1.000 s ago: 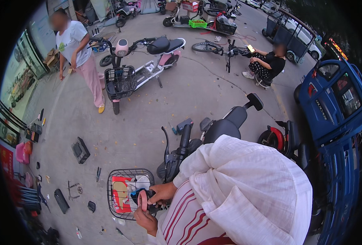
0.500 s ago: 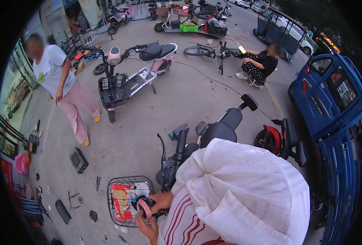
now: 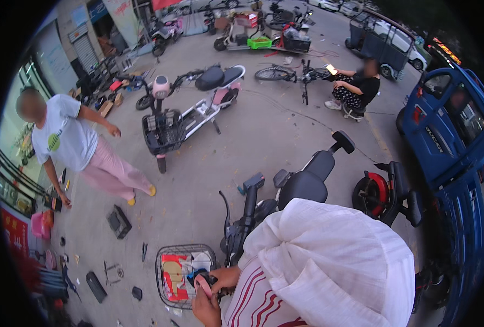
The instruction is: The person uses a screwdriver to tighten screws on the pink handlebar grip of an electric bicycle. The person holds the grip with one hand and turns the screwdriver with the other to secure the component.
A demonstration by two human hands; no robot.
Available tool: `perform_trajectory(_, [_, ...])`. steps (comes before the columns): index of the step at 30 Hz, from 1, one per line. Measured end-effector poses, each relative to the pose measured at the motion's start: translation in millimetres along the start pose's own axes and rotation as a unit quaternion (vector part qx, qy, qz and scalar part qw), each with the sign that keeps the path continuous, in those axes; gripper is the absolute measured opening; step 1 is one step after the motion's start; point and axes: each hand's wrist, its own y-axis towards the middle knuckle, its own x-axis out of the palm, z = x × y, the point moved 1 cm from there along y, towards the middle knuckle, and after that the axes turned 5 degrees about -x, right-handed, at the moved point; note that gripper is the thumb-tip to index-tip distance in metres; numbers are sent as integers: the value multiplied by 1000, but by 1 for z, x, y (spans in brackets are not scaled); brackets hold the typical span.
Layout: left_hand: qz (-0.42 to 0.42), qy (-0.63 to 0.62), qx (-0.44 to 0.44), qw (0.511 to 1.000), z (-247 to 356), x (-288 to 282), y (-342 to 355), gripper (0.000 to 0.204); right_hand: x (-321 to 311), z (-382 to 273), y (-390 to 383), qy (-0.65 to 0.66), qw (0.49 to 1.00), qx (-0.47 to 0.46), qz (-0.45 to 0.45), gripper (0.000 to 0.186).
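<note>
Head view: both bare hands are close together at the near right corner of a wire basket (image 3: 159,272). Left hand (image 3: 206,308) is partly closed, its fingers gripping a pink ring (image 3: 202,284). Right hand (image 3: 226,277) is curled just beside the ring, over a dark part; whether it has hold of anything cannot be told, as its fingers are partly hidden. Ring sits between the two hands, at the basket's edge. In the basket lie a red and beige packet (image 3: 172,275), a white cloth (image 3: 201,259) and something blue, not identifiable.

Beyond the right hand stand a black handlebar grip (image 3: 251,201) and a dark seat (image 3: 303,191). Ground to the left carries pliers (image 3: 144,252), a black box (image 3: 119,222) and a long black case (image 3: 95,287), all apart from one another.

Further out, a pink and white two-wheeler (image 3: 198,114) stands upright with a black front basket (image 3: 163,131). A person in a white shirt (image 3: 67,133) is on foot at left; another, in a black top (image 3: 365,84), sits low at upper right with a lit phone (image 3: 332,70). A blue vehicle (image 3: 435,144) occupies the right side.
</note>
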Motion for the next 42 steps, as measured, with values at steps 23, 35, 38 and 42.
perform_trajectory(23, [88,-3,5,996,-8,7,-14,60,1,0,3,-27,998,-30,-42,59])
perform_trajectory(35, [47,-123,-46,990,-23,-1,1,51,-1,-4,13,91,995,25,27,49])
perform_trajectory(38, [51,-235,-106,965,-48,2,-7,44,-3,-7,17,194,978,34,62,47])
perform_trajectory(42, [42,-345,-142,927,-56,14,-17,43,-7,1,23,268,961,48,49,45])
